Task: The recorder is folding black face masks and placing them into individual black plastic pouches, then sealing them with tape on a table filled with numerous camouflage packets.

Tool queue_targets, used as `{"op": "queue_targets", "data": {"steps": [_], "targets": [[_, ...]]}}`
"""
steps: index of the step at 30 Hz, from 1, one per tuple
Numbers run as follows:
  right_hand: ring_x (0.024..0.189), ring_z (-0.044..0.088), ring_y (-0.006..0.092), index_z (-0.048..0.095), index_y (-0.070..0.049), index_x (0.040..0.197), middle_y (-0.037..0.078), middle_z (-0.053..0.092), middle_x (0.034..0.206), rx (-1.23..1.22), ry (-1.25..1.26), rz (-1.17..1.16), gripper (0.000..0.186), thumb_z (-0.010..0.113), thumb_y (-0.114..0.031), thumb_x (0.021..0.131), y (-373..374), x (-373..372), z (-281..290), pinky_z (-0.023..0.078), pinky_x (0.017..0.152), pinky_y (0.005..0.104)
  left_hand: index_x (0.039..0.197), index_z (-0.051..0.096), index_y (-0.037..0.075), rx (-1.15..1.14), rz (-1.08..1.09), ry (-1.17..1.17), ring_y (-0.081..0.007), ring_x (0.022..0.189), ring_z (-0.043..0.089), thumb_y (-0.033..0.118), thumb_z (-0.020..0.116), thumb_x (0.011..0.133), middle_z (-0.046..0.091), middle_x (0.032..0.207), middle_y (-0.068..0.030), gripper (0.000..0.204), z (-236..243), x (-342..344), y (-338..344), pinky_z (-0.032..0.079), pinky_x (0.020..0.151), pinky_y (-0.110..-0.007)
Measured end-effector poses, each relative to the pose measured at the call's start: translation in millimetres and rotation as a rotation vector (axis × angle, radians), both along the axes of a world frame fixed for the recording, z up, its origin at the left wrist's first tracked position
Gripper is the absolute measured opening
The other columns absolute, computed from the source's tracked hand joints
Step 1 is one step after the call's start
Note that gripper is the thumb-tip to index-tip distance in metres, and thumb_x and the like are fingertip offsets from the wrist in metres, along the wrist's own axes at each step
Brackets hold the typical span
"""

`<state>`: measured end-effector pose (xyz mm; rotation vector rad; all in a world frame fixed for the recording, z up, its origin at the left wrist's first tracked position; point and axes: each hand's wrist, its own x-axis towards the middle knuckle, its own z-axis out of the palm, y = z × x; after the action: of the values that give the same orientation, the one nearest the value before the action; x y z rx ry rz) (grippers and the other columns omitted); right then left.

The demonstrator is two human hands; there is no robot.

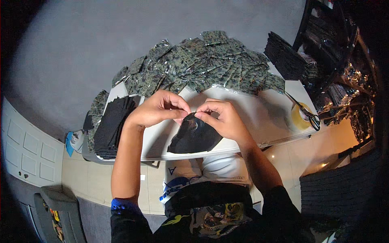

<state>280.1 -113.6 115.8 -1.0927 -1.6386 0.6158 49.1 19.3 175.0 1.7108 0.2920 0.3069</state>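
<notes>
A dark piece of folded black cloth (pixel 194 137) hangs over the near part of the white table, with a faint shine near its top. My left hand (pixel 162 108) pinches the upper edge of it between thumb and forefinger. Close beside it, my right hand (pixel 221 117) is closed on the same edge, thumb against fingers. The fingertips of both hands nearly meet. Whether a clear film covers the cloth, I cannot tell.
Camouflage-patterned packets in clear plastic (pixel 194 65) heap along the table's far side. Stacks of black cloth stand at the left (pixel 115 125) and far right (pixel 283 56). Black-handled scissors (pixel 310 117) lie by a roll of clear tape (pixel 300 117) near the right edge.
</notes>
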Motion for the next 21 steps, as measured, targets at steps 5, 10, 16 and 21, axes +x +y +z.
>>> {"op": "queue_targets", "data": {"steps": [5,10,16,21], "targets": [[0.093,0.069,0.0130,0.079,0.002,0.105,0.006,0.075,0.095,-0.033,-0.004,0.022,0.012,0.078,-0.009,0.100,-1.4,1.7,3.1,0.054,0.088,0.0313,0.106,0.081,-0.002,-0.028,0.001,0.015,-0.0094,0.081,0.071,0.004,0.080,0.095,0.078,0.093,-0.0034,0.013,-3.5,2.0,-0.7,0.057,0.077,-0.026],[0.093,0.069,0.0129,0.079,0.002,0.105,0.007,0.075,0.095,-0.062,-0.020,0.022,0.012,0.078,-0.009,0.100,-0.9,1.2,2.4,0.053,0.087,0.0310,0.110,0.078,-0.004,-0.086,-0.023,0.052,-0.0102,0.082,0.071,0.004,0.076,0.098,0.076,0.094,-0.0035,0.015,-10.7,1.4,1.6,0.060,0.076,-0.027],[0.087,0.070,0.0140,0.080,0.000,0.107,0.008,0.077,0.096,0.004,-0.025,0.094,0.014,0.079,-0.013,0.100,1.9,3.6,-0.4,0.054,0.079,0.0320,0.102,0.072,-0.001,0.038,-0.061,-0.055,-0.0084,0.082,0.066,0.001,0.065,0.096,0.071,0.090,0.0003,0.009,-19.5,6.0,-1.1,0.055,0.078,-0.027],[0.095,0.068,0.0097,0.078,0.003,0.111,0.005,0.078,0.099,-0.096,0.170,0.254,0.017,0.075,-0.012,0.105,2.6,8.7,-2.5,0.054,0.088,0.0294,0.096,0.067,0.003,-0.028,0.075,-0.216,-0.0111,0.094,0.061,0.002,0.067,0.089,0.068,0.099,-0.0025,0.007,-40.4,13.0,-16.5,0.047,0.083,-0.027]]}}
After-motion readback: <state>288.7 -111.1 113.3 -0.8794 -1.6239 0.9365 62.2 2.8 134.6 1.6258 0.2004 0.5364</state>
